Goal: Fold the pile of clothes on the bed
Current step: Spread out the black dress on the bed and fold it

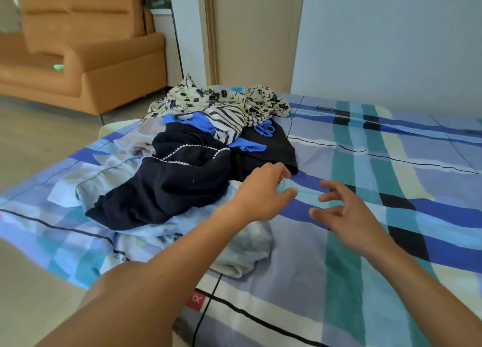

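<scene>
A loose pile of clothes lies on the left part of the bed [365,255]. On top is a black garment with white bead trim [177,179]. Behind it are a black-and-white striped piece [227,122], a blue piece [203,123] and a cream floral garment [216,98]. A pale light-blue garment [242,252] spreads under the pile toward me. My left hand [263,192] hovers at the right edge of the black garment, fingers loosely curled, holding nothing. My right hand [344,211] hovers over the bare sheet beside it, fingers relaxed and empty.
The bed has a blue, teal and white plaid sheet, bare on its right half. An orange sofa [86,49] stands on the floor beyond the bed's left edge. A door [258,33] and a white wall [391,41] are behind the bed.
</scene>
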The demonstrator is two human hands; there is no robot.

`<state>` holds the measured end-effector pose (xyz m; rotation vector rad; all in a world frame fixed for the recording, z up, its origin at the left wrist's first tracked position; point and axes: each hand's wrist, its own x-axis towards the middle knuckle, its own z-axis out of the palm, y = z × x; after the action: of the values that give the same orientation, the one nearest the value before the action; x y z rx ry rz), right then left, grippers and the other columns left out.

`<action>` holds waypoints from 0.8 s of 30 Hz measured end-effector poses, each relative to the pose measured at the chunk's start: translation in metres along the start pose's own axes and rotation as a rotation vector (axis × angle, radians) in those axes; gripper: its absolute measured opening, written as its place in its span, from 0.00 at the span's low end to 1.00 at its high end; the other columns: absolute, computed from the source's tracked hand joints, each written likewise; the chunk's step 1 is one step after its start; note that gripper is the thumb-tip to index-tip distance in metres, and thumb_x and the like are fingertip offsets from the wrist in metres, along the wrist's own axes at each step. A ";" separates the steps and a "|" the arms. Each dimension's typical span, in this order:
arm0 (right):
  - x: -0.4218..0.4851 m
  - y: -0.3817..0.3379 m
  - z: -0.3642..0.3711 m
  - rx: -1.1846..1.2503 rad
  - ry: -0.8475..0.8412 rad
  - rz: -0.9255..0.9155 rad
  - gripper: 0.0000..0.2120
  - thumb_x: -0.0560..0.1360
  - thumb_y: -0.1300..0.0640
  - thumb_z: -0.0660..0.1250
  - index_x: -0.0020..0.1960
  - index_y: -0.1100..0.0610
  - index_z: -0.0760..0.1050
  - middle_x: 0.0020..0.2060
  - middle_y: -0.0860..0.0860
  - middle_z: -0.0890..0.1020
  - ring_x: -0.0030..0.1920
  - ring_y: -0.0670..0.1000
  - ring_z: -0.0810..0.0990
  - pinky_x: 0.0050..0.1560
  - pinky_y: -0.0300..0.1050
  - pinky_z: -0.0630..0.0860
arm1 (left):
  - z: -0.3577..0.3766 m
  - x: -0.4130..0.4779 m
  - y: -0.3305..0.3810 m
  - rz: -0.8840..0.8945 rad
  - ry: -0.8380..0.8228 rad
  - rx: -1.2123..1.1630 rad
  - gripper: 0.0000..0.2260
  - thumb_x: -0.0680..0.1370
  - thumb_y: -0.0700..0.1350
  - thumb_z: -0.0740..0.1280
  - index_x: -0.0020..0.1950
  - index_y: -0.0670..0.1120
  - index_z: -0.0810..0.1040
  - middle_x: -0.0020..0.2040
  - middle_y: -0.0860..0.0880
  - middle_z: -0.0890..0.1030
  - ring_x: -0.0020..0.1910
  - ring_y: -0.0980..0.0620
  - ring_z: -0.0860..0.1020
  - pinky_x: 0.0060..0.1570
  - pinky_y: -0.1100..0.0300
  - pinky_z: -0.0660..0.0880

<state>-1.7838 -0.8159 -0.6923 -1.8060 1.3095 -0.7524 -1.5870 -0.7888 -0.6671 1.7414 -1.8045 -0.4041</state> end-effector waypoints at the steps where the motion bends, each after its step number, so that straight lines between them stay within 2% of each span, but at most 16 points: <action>1: 0.000 0.000 0.000 -0.003 -0.003 -0.012 0.27 0.74 0.52 0.74 0.70 0.42 0.67 0.56 0.44 0.75 0.47 0.44 0.82 0.48 0.44 0.77 | -0.007 0.003 -0.005 -0.008 0.015 0.075 0.18 0.77 0.52 0.69 0.64 0.47 0.75 0.59 0.47 0.76 0.59 0.47 0.75 0.60 0.47 0.74; 4: 0.002 0.001 0.001 -0.001 -0.015 -0.049 0.27 0.75 0.53 0.73 0.69 0.42 0.67 0.56 0.45 0.76 0.47 0.44 0.82 0.43 0.40 0.75 | -0.032 0.010 -0.031 -0.098 0.099 0.389 0.23 0.76 0.55 0.68 0.68 0.48 0.70 0.65 0.46 0.71 0.65 0.42 0.68 0.64 0.45 0.69; 6: 0.003 0.001 0.003 0.007 -0.020 -0.067 0.27 0.75 0.54 0.73 0.70 0.43 0.67 0.56 0.45 0.75 0.46 0.43 0.82 0.41 0.38 0.74 | -0.047 0.013 -0.051 -0.243 0.131 0.590 0.31 0.73 0.57 0.70 0.71 0.47 0.66 0.71 0.43 0.65 0.71 0.38 0.61 0.68 0.40 0.63; 9: 0.004 0.000 0.006 0.022 -0.030 -0.087 0.27 0.75 0.54 0.73 0.70 0.44 0.67 0.57 0.46 0.76 0.45 0.43 0.83 0.41 0.38 0.73 | -0.059 0.014 -0.078 -0.519 -0.018 0.643 0.46 0.69 0.59 0.74 0.78 0.48 0.52 0.79 0.40 0.47 0.77 0.30 0.45 0.67 0.26 0.54; 10: 0.004 0.000 0.007 0.023 -0.032 -0.091 0.27 0.75 0.54 0.73 0.70 0.44 0.67 0.56 0.45 0.75 0.44 0.42 0.82 0.41 0.37 0.73 | -0.060 0.014 -0.086 -0.587 -0.064 0.608 0.49 0.68 0.59 0.75 0.79 0.50 0.49 0.79 0.40 0.45 0.77 0.29 0.46 0.66 0.26 0.56; 11: 0.004 -0.001 0.007 0.026 -0.030 -0.098 0.27 0.75 0.54 0.73 0.70 0.43 0.67 0.56 0.45 0.75 0.43 0.41 0.82 0.41 0.37 0.73 | -0.062 0.013 -0.091 -0.631 -0.094 0.579 0.49 0.69 0.57 0.76 0.79 0.50 0.48 0.79 0.39 0.46 0.76 0.29 0.51 0.65 0.29 0.61; 12: 0.002 -0.002 0.007 0.020 -0.028 -0.100 0.27 0.75 0.54 0.73 0.70 0.43 0.67 0.56 0.45 0.75 0.42 0.40 0.82 0.41 0.37 0.73 | -0.064 0.012 -0.095 -0.648 -0.107 0.567 0.45 0.70 0.55 0.75 0.78 0.50 0.51 0.77 0.39 0.52 0.73 0.30 0.59 0.63 0.34 0.66; 14: 0.000 -0.003 0.005 0.011 -0.020 -0.111 0.27 0.75 0.53 0.73 0.70 0.42 0.67 0.57 0.45 0.75 0.42 0.38 0.82 0.42 0.37 0.73 | -0.068 0.012 -0.097 -0.600 -0.082 0.595 0.31 0.74 0.48 0.70 0.73 0.47 0.61 0.69 0.39 0.68 0.64 0.35 0.72 0.54 0.44 0.73; 16: -0.002 -0.004 0.003 0.030 -0.023 -0.124 0.26 0.75 0.53 0.73 0.70 0.42 0.67 0.57 0.45 0.75 0.42 0.38 0.81 0.43 0.38 0.74 | -0.071 0.012 -0.092 -0.493 -0.014 0.588 0.21 0.74 0.45 0.67 0.66 0.49 0.68 0.60 0.42 0.75 0.57 0.38 0.76 0.45 0.49 0.71; 19: -0.001 -0.003 0.003 0.072 -0.024 -0.146 0.27 0.75 0.53 0.73 0.70 0.41 0.66 0.58 0.44 0.75 0.43 0.38 0.81 0.45 0.37 0.75 | -0.070 0.011 -0.072 -0.259 0.119 0.437 0.21 0.73 0.44 0.66 0.64 0.56 0.71 0.56 0.49 0.80 0.54 0.42 0.78 0.45 0.51 0.72; 21: -0.002 -0.005 0.003 0.093 -0.031 -0.170 0.30 0.74 0.54 0.74 0.70 0.38 0.64 0.59 0.43 0.74 0.46 0.38 0.81 0.44 0.36 0.76 | -0.065 0.009 -0.049 -0.055 0.192 0.227 0.22 0.70 0.41 0.65 0.61 0.60 0.73 0.55 0.55 0.81 0.53 0.47 0.79 0.46 0.51 0.76; 24: -0.003 -0.014 0.000 0.153 -0.035 -0.211 0.44 0.69 0.55 0.79 0.74 0.34 0.58 0.65 0.43 0.71 0.56 0.42 0.80 0.52 0.42 0.80 | -0.058 0.001 -0.010 0.230 0.159 -0.136 0.22 0.69 0.36 0.62 0.58 0.56 0.77 0.54 0.57 0.81 0.54 0.52 0.79 0.52 0.49 0.77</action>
<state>-1.7777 -0.8108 -0.6809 -1.8418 1.0201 -0.9045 -1.5445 -0.7800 -0.6280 1.4146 -1.7936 -0.2780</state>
